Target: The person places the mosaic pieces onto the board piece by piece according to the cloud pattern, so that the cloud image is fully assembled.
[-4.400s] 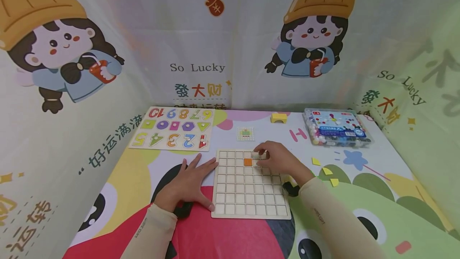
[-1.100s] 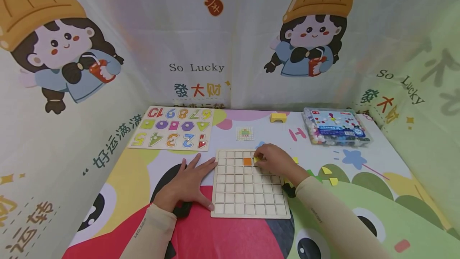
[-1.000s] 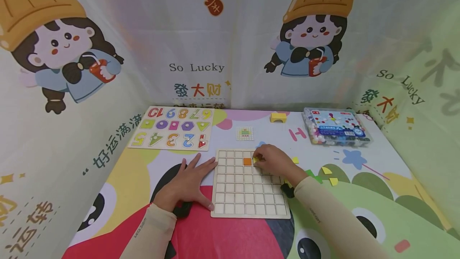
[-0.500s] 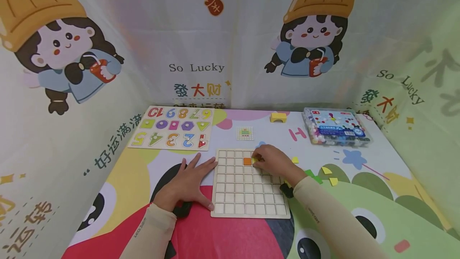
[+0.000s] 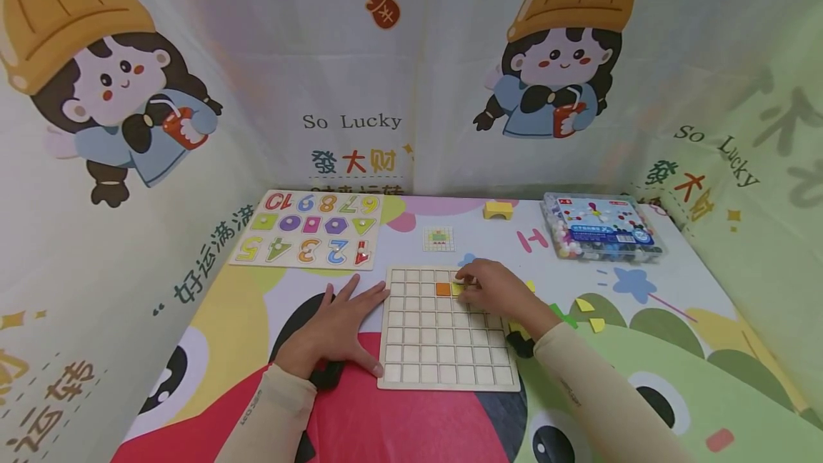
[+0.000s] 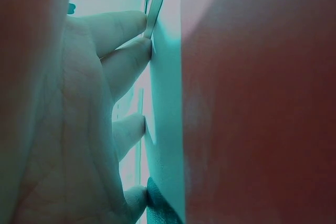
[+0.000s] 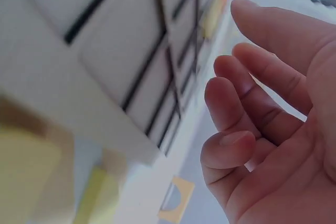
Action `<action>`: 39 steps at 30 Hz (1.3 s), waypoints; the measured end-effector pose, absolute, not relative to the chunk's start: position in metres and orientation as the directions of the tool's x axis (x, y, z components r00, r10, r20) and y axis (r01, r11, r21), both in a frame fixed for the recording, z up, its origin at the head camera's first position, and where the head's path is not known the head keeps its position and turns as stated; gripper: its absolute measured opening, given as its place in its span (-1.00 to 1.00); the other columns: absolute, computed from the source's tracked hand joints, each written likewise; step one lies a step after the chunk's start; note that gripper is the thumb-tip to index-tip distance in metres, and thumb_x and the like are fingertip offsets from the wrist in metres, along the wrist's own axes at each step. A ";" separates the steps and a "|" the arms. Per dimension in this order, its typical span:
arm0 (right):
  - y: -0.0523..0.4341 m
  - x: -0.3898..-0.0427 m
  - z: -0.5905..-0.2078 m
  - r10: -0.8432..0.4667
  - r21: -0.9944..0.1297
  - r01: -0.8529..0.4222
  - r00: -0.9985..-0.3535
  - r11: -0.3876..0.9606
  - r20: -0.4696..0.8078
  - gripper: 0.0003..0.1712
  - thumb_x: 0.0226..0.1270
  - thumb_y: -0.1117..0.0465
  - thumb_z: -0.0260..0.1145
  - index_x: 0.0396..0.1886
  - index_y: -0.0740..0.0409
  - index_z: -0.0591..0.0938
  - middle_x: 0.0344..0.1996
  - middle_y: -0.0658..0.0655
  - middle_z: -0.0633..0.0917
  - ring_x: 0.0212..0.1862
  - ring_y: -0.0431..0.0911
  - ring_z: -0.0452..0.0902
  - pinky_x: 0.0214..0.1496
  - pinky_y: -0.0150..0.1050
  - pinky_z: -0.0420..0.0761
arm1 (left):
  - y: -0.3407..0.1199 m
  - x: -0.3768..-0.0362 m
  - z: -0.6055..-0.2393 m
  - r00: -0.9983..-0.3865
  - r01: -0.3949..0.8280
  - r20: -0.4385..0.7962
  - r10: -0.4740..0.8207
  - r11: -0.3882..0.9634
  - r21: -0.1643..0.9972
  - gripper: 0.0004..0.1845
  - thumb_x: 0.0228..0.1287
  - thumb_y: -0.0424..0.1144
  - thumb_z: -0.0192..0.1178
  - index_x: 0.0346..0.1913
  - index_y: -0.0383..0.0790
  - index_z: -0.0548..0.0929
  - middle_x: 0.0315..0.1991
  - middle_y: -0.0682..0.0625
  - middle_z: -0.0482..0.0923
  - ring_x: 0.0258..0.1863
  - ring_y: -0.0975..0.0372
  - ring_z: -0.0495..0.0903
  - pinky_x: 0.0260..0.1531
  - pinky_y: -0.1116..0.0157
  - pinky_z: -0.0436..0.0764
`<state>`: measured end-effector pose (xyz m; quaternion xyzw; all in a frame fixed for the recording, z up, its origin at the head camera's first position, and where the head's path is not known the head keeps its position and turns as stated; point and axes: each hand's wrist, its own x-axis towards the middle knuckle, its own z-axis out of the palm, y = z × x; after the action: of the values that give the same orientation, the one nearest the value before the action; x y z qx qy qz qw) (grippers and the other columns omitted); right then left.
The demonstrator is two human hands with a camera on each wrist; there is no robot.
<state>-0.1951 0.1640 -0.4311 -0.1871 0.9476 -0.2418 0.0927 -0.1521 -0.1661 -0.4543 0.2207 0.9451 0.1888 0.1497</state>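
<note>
My right hand [image 5: 498, 293] rests over the upper right part of the wooden grid board [image 5: 448, 349], just right of centre in the head view, its fingers loosely bent and holding nothing that I can see; the right wrist view shows them curled but empty. The yellow tile [image 5: 457, 289] lies just left of my fingertips, in the second row, touching the orange tile [image 5: 443, 289] on its left. So the tile sits toward frame centre from my right hand, which is far nearer to it than the other. My left hand [image 5: 337, 327] lies flat with fingers spread against the board's left edge, bracing it. Loose yellow pieces [image 5: 584, 304] lie right of the board.
</note>
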 end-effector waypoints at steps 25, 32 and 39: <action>0.329 -0.126 -0.423 -0.098 -0.494 -0.100 -0.995 0.864 0.031 -0.42 0.34 0.00 0.55 0.20 0.27 0.69 -0.07 0.25 0.79 -0.14 0.00 0.62 -0.27 -0.18 0.57 | -0.163 -0.153 -0.464 -0.852 0.376 -0.192 0.487 0.824 0.424 0.41 -0.39 0.39 0.68 0.68 0.19 0.24 0.71 0.17 0.11 0.75 -0.12 -0.19 0.59 -0.44 -0.25; 0.349 -0.130 -0.436 -0.061 -0.509 -0.040 -0.998 0.860 -0.025 -0.37 0.35 -0.03 0.55 0.23 0.30 0.67 0.01 0.32 0.74 -0.05 0.10 0.62 -0.18 -0.14 0.61 | -0.164 -0.152 -0.464 -0.855 0.363 -0.198 0.478 0.827 0.428 0.41 -0.40 0.40 0.68 0.68 0.22 0.23 0.72 0.20 0.10 0.75 -0.10 -0.20 0.60 -0.43 -0.26; 0.353 -0.135 -0.447 -0.070 -0.492 -0.040 -0.997 0.870 -0.043 -0.47 0.37 0.07 0.53 0.20 0.29 0.70 0.04 0.36 0.72 -0.05 0.12 0.60 -0.06 0.03 0.66 | -0.164 -0.152 -0.460 -0.857 0.364 -0.191 0.478 0.826 0.431 0.42 -0.39 0.39 0.68 0.68 0.20 0.23 0.72 0.19 0.09 0.75 -0.11 -0.21 0.60 -0.42 -0.26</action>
<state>-0.1352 0.3533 -0.4467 -0.0285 0.9664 -0.2537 0.0295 -0.1516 -0.1641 -0.4603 0.2228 0.9440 0.1938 0.1471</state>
